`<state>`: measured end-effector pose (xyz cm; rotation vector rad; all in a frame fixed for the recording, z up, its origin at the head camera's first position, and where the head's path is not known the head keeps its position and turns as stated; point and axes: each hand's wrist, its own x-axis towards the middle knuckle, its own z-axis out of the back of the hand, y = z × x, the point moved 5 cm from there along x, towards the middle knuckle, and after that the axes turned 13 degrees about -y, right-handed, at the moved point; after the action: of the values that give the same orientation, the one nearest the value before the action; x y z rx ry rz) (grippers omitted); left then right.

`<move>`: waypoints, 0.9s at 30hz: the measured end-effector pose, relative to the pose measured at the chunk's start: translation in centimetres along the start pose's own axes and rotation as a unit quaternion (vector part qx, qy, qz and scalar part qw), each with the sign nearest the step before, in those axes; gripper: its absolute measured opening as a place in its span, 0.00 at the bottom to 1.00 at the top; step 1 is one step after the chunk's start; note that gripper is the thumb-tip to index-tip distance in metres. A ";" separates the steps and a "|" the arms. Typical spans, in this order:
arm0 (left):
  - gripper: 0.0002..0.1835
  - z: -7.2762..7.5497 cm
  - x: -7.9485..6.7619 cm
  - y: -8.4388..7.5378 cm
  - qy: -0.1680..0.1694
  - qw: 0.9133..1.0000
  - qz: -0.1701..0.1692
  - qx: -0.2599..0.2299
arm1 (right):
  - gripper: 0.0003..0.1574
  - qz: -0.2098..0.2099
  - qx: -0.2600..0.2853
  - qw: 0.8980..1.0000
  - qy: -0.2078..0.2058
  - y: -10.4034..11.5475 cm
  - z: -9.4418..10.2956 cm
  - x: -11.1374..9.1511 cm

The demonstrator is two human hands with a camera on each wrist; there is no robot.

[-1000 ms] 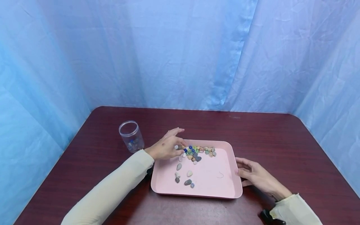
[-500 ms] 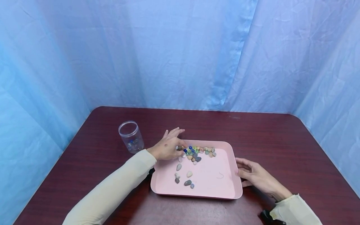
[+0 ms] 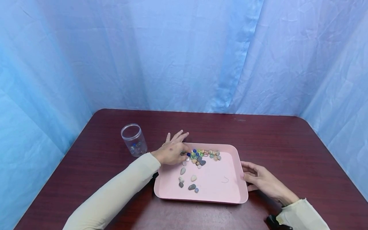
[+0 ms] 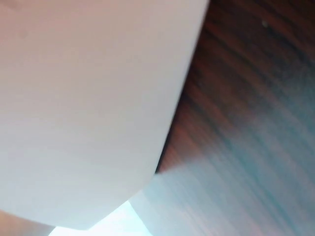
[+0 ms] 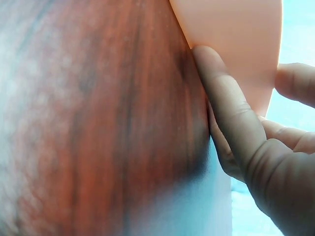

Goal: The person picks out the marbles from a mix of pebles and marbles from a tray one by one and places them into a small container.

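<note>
My left hand [image 3: 171, 154] reaches over the far left corner of a pink tray [image 3: 221, 191]. Its thumb and index finger pinch a blue glass marble [image 3: 188, 154], while the other fingers spread past the rim. Marbles and pebbles crowd the far side of the tray, among them a dark grey stone [image 3: 202, 162]. My right hand [image 3: 263, 180] holds the tray's right side. In the right wrist view its fingers [image 5: 229, 101] lie along the outer wall, and the thumb is at the rim. The left wrist view has only the tray's blurred outer wall [image 4: 93, 108] and tabletop.
A clear plastic jar [image 3: 134, 140] with a few marbles at its bottom stands left of the tray. Several loose pebbles, including a grey one [image 3: 192, 187], lie in the tray's near left part. The dark red wooden table [image 3: 273, 137] is enclosed by blue curtains [image 3: 184, 57].
My left thumb and index finger have closed in on the blue marble, which has shifted slightly left. The other left fingers have spread wider. My right hand stays at the tray.
</note>
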<state>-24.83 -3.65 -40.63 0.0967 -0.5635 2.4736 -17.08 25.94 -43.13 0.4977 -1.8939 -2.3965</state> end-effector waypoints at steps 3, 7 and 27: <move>0.10 0.0 0.0 0.0 0.000 1.000 -0.006 0.003 | 0.43 0.000 0.001 1.000 0.001 0.0 0.0 0.0; 0.10 0.0 0.0 -0.1 0.003 1.000 -0.011 0.010 | 0.43 -0.003 0.000 1.000 0.001 0.0 0.0 0.0; 0.09 -0.2 -0.2 -0.1 -0.003 1.000 -0.017 0.025 | 0.43 -0.002 -0.007 1.000 -0.003 -0.1 0.0 0.0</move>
<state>-24.63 -3.61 -40.79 0.1318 -0.4991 2.4554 -17.08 25.96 -43.20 0.4943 -1.8789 -2.4139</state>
